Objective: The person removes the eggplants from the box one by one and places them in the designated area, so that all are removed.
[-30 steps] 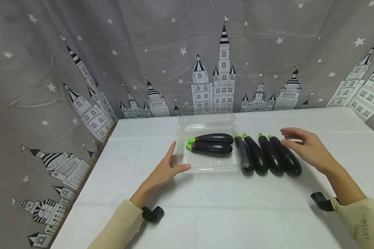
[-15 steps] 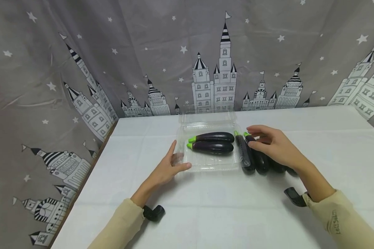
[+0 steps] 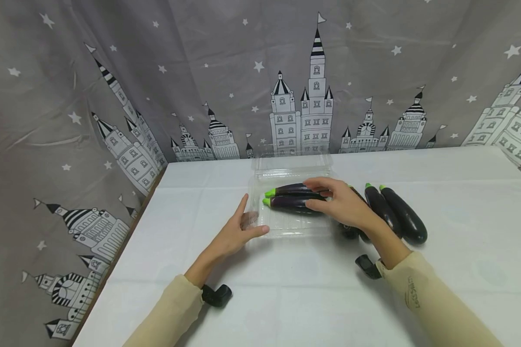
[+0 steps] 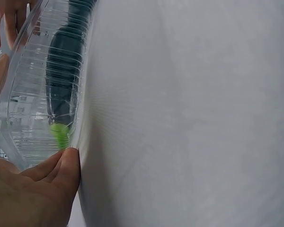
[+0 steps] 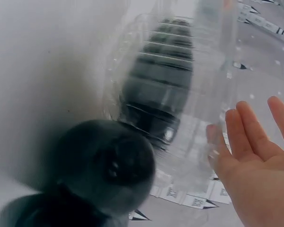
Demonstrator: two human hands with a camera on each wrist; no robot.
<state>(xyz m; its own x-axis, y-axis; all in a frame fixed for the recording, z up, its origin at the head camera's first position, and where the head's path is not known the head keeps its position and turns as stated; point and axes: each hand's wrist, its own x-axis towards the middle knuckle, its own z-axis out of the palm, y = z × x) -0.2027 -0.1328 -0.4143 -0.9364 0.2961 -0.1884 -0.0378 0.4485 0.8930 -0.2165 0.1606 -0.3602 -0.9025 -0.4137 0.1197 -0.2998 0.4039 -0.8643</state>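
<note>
Two dark eggplants, a rear one and a front one, lie side by side in an open clear plastic container, green stems to the left. My left hand spreads along the container's left end, thumb toward its front corner. In the left wrist view its fingertips touch the wall. Over the container's right end hovers my right hand, fingers apart and holding nothing. It hides the right ends of both eggplants. Under its wrist, two more eggplants are partly covered.
To the right of the right forearm, two eggplants lie slanted side by side. The container's clear lid is folded back toward the grey castle-print curtain. A white cloth covers the table.
From beside the rightmost eggplant, my right hand has swept left across the row to the container's right end. My left hand stays at the container's left side.
</note>
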